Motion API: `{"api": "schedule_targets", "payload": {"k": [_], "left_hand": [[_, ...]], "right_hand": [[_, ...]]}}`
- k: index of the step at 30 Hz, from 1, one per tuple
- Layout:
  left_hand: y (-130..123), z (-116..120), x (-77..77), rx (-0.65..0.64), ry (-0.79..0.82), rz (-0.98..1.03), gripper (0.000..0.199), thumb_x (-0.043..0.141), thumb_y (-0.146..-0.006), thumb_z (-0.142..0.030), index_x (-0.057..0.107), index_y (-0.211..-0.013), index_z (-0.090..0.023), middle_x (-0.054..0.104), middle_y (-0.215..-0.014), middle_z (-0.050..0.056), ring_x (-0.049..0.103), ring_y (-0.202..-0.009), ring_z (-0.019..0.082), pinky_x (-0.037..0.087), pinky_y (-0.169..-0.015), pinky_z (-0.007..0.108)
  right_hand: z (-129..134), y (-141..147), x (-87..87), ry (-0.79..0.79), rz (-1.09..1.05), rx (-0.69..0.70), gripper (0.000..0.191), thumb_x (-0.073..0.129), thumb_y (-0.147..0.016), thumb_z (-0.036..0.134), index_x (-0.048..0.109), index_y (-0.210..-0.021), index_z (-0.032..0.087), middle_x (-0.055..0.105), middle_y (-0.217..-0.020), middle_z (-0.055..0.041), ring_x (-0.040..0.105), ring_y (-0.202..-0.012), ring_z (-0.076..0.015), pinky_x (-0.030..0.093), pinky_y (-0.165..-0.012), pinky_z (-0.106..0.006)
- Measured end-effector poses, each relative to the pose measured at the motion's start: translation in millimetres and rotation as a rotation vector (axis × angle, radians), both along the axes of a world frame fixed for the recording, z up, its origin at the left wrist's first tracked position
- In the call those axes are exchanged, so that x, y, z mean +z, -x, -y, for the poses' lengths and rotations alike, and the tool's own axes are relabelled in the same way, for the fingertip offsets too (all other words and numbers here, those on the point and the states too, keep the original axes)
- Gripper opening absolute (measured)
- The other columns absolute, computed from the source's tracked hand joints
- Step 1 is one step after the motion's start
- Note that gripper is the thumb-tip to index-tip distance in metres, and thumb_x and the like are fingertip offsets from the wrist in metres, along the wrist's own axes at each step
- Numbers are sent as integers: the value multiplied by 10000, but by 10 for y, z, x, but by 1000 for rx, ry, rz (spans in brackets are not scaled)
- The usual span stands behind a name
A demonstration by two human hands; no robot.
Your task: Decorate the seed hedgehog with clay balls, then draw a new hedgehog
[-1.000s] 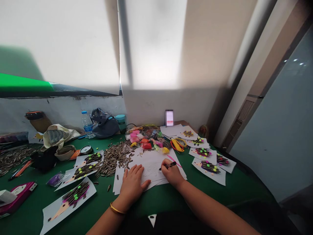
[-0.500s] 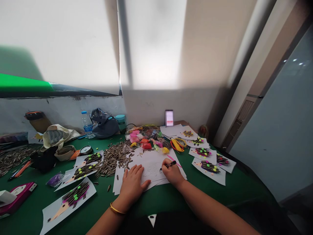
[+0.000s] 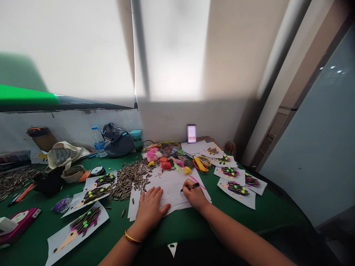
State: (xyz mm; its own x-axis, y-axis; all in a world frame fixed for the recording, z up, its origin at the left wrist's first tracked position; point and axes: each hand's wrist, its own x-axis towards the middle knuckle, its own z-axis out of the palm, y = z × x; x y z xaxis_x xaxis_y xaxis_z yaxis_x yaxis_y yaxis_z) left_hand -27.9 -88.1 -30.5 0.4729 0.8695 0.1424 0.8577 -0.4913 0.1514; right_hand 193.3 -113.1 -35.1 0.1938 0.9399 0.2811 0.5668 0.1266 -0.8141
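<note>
At the lower centre of the frame, the right hand (image 3: 196, 195) grips a dark pen (image 3: 192, 187), its tip at or just above a faint drawing (image 3: 173, 193) on the white paper (image 3: 155, 181). Compared with half a second ago, the tip has shifted only slightly, which suggests the sketching is continuing in small strokes. Left of it, the left hand (image 3: 151, 204) still lies flat on the sheet, grasping nothing, beside scattered seeds (image 3: 126, 181).

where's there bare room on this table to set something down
Widest: green table between right cards and right arm. Smaller: between left wrist and lowest left card, below a loose seed. Crowded: middle and back, with seeds, bags and scissors.
</note>
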Motion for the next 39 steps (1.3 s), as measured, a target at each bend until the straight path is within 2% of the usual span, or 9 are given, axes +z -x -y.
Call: {"api": "schedule_targets", "payload": {"k": [3, 8, 13, 18, 22, 32, 39], "left_hand": [[-1, 1, 2, 0, -7, 0, 600, 523, -833, -540, 506, -1341, -222, 450, -1468, 70, 330, -1373, 301, 133, -1139, 531], [-6, 0, 10, -1, 5, -3, 608, 522, -831, -543, 503, -1346, -222, 448, -1469, 72, 326, -1375, 303, 132, -1139, 529], [-2, 0, 4, -6, 2, 0, 609, 510, -835, -552, 500, -1350, -226, 444, -1472, 74, 323, -1377, 303, 136, -1137, 531], [-2, -4, 2, -2, 5, -11, 609, 511, -836, -551, 497, -1351, -226, 444, -1471, 76, 325, -1378, 308, 135, -1137, 541], [-6, -5, 5, -2, 5, -14, 608, 515, -835, -547, 498, -1351, -225, 446, -1470, 71, 329, -1377, 305, 147, -1136, 542], [-15, 7, 23, 3, -3, -14, 602, 520, -835, -538, 503, -1349, -226, 453, -1465, 78, 337, -1372, 306, 151, -1136, 533], [-11, 9, 23, 0, 3, -12, 606, 513, -838, -538, 506, -1349, -213, 447, -1469, 75, 336, -1371, 305, 142, -1138, 535]], "right_hand": [[-5, -11, -6, -29, 0, -28, 110, 435, -811, 236, 517, -738, 230, 584, -702, 13, 550, -696, -169, 378, -615, -261], [-16, 10, 6, -22, 25, 30, 114, 442, -814, 219, 529, -741, 229, 596, -724, 10, 551, -715, -166, 371, -612, -254], [-24, 11, -12, -8, 14, 11, 111, 442, -803, 200, 515, -725, 225, 582, -694, 15, 539, -678, -160, 359, -590, -250], [-28, -12, -21, -61, -3, -4, 117, 438, -835, 243, 525, -757, 224, 587, -726, 7, 550, -716, -172, 376, -623, -261], [-32, 2, -5, -58, 24, 47, 114, 447, -831, 233, 533, -757, 223, 587, -728, 5, 542, -713, -171, 372, -621, -261], [-40, -22, -52, -89, 14, 19, 117, 436, -850, 242, 526, -779, 222, 574, -739, 3, 541, -719, -173, 375, -629, -264], [-39, 4, -1, -41, 38, 43, 118, 450, -842, 247, 544, -777, 221, 587, -743, -4, 538, -728, -177, 370, -623, -263]]}}
